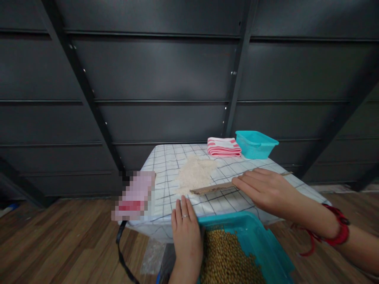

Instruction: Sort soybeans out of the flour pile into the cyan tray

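Note:
My right hand [262, 185] is closed over a thin strip of cardboard [213, 188], which reaches left across the tablecloth to the near edge of a pale heap [195, 173]. The heap is fine and loose, like rice or meal; its exact kind I cannot tell. Lying with its fingers stretched, my left hand [186, 227] rests at the front edge of the checked cloth [166, 159], just short of the heap. Directly right of that hand, a teal tub [247, 221] at the table's front holds many small greenish-brown beans [226, 258].
A folded pink-and-white towel [224, 147] and a second teal tub [257, 145] stand at the back right. On the left edge lies a blurred pink object [136, 195] with a black strap [120, 240] hanging down. A dark panelled wall [166, 67] rises behind the table.

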